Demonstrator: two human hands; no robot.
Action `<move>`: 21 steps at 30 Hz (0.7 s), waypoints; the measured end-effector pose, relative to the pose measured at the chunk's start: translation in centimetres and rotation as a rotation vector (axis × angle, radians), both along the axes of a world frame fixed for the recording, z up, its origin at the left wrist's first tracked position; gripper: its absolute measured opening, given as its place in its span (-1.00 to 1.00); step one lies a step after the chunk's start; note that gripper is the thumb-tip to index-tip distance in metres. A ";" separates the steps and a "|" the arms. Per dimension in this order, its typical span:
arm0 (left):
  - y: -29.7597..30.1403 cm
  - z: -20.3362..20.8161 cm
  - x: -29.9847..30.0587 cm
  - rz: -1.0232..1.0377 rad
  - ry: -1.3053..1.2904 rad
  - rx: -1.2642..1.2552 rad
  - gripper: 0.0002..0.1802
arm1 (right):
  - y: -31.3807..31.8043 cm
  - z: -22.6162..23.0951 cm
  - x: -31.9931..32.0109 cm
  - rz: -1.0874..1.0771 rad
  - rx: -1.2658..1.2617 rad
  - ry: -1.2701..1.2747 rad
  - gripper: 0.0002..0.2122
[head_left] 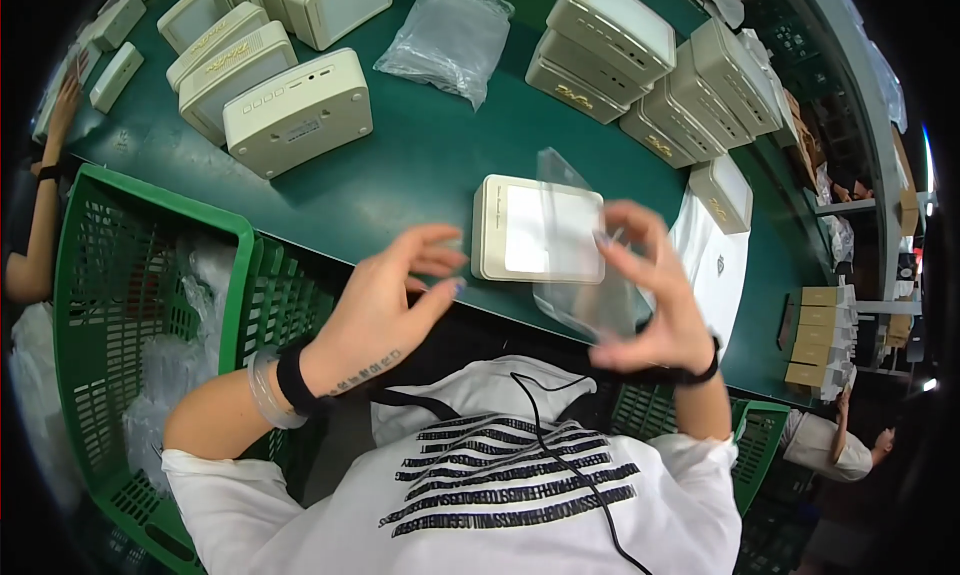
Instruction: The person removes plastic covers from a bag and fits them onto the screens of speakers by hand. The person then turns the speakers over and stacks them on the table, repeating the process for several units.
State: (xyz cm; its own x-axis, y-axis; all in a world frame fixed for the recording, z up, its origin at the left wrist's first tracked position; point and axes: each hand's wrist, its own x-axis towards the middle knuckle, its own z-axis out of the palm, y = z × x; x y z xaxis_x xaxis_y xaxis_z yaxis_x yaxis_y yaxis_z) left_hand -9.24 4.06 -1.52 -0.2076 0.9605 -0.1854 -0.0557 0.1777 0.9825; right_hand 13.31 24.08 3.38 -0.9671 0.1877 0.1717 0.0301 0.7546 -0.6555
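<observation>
Our right hand (655, 295) pinches a clear plastic bag (590, 275) between thumb and fingers, holding it up over the near edge of the green surface (420, 165). Our left hand (395, 300) is released, fingers spread and curved, gripping nothing, its fingertips just beside the bag's open side. Directly behind the film, at twelve o'clock from our hands, a cream box-shaped device (540, 230) lies flat on the surface, its pale top panel showing through the plastic.

To handle this well, we judge that the bag's mouth wants to be held wide: the right hand keeps a firm pinch on one lip while the left takes the other lip, so the film does not fold in on itself. The device's corners could snag thin plastic, so a square, level approach seems wise.

Further out, at ten o'clock, a row of the same cream devices (295, 115) leans one against another; at two o'clock more are stacked (610, 45). At twelve o'clock lies a heap of clear bags (450, 40). At nine o'clock a green basket (140, 305) holds crumpled plastic, and beyond it another person's arm (35, 225) shows.
</observation>
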 end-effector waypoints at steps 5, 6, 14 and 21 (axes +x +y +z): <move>1.2 -2.1 -0.8 0.049 0.706 0.090 -0.25 | 3.5 -2.0 -1.4 0.050 0.338 -0.203 -0.31; 1.6 -2.2 -1.0 0.033 0.755 0.131 -0.18 | 3.6 -2.6 -1.8 0.061 0.319 -0.225 -0.33; 5.8 -1.3 -1.9 -0.170 0.877 0.110 0.05 | 3.7 -2.1 -2.9 0.105 0.338 -0.354 -0.24; 7.6 0.2 -2.8 -0.272 1.014 0.088 0.11 | 4.9 -1.4 -3.2 0.062 0.143 -0.470 0.03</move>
State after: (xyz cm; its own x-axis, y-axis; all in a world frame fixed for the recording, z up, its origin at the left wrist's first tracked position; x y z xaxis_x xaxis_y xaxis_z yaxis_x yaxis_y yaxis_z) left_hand -12.06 11.69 -1.31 -0.0023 0.9996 0.0271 0.8303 -0.0131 0.5571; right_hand 10.12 28.97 1.95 -0.9547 0.1340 -0.2657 0.2499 0.8457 -0.4715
